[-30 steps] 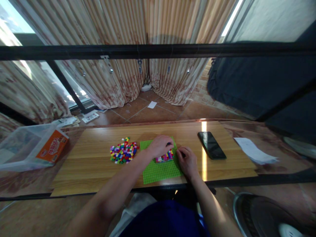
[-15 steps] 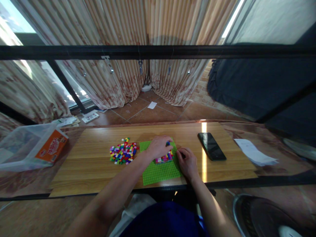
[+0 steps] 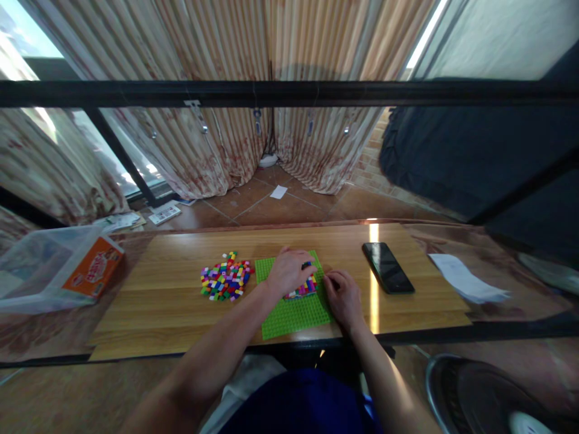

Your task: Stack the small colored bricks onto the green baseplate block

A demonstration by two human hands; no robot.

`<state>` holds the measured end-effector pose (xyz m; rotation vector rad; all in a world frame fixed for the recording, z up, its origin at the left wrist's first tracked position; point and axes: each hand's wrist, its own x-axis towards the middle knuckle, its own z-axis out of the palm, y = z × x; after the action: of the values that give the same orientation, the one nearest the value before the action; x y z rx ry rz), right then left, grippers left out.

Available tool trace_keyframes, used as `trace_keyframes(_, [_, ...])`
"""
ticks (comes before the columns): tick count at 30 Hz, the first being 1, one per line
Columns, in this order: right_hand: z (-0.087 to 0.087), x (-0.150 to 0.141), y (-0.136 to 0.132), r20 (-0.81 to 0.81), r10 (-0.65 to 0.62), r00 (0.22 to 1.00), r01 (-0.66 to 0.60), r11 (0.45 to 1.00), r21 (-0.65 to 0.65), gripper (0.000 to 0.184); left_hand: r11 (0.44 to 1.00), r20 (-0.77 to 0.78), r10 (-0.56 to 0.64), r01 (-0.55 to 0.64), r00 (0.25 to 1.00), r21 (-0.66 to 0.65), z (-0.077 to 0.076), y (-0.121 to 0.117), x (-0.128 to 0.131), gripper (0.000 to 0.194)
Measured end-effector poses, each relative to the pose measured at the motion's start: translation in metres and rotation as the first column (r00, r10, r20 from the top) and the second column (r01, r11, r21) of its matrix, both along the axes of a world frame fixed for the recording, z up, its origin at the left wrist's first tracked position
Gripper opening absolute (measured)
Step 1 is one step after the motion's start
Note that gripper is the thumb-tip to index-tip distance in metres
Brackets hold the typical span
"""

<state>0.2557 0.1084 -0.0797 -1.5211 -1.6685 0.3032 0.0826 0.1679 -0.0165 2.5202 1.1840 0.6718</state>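
Observation:
A green studded baseplate (image 3: 294,319) lies on the table with a low block of colourful toy bricks (image 3: 302,290) built on it. My left hand (image 3: 289,270) is over the far part of that block, its fingers bent and closed around a small dark toy brick (image 3: 307,264). The hand hides much of the block. At the plate's right edge, my right hand (image 3: 344,296) rests with curled fingers, thumb against forefinger; whatever they hold, if anything, is hidden. A heap of loose toy bricks (image 3: 226,281) lies left of the plate.
A black phone (image 3: 388,268) and a white paper (image 3: 468,278) lie to the right. At the far left stands a clear plastic box (image 3: 40,265) with an orange label. A dark metal bar (image 3: 289,94) crosses beyond the wooden table (image 3: 158,313).
My left hand has shifted very slightly to the left and covers a bit more of the brick block. My right hand stays where it was.

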Motion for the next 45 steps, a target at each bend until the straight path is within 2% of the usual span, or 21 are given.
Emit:
trace_keyframes(12, [0.001,0.0,0.0,-0.003,-0.009,1.0,0.009,1.0,-0.017,0.023,0.994,0.088,0.076,-0.069,0.993,-0.083,-0.001,-0.003,0.002,0.015])
trace_keyframes(17, [-0.001,0.001,0.0,-0.005,-0.005,1.0,0.005,0.999,-0.032,0.024,0.995,0.085,0.06,-0.053,0.995,-0.086,-0.001,-0.003,0.001,0.017])
trace_keyframes(24, [-0.001,0.0,0.0,0.002,-0.013,1.0,0.013,1.0,-0.021,0.026,0.985,0.043,0.075,-0.068,0.996,-0.157,0.003,-0.001,0.002,0.018])
trace_keyframes(28, [-0.001,0.0,0.001,0.012,-0.002,1.0,0.003,1.0,-0.026,0.028,0.99,0.003,0.063,-0.062,0.998,-0.129,0.005,-0.004,0.0,0.019])
trace_keyframes(32, [-0.002,0.0,0.001,0.016,-0.005,1.0,0.005,1.0,-0.008,0.029,0.992,0.052,0.101,-0.097,0.993,-0.083,0.008,-0.013,-0.007,0.035])
trace_keyframes(35, [-0.002,0.0,0.0,0.029,-0.02,0.999,0.02,1.0,-0.001,0.03,0.985,0.126,0.168,-0.162,0.978,-0.053,0.007,-0.027,-0.026,0.038])
trace_keyframes(39, [-0.001,0.001,-0.001,0.032,-0.009,0.999,0.009,1.0,-0.015,0.029,0.948,0.229,0.318,-0.313,0.92,-0.06,-0.004,-0.051,-0.074,0.028])
trace_keyframes(42, [-0.001,0.003,-0.001,0.029,-0.017,0.999,0.017,1.0,-0.009,0.028,0.896,0.224,0.444,-0.434,0.867,-0.096,-0.016,-0.073,-0.117,0.026])
trace_keyframes(45, [-0.003,0.004,-0.001,0.033,-0.013,0.999,0.013,1.0,-0.001,0.029,0.858,0.173,0.513,-0.497,0.841,-0.131,-0.022,-0.092,-0.147,0.025])
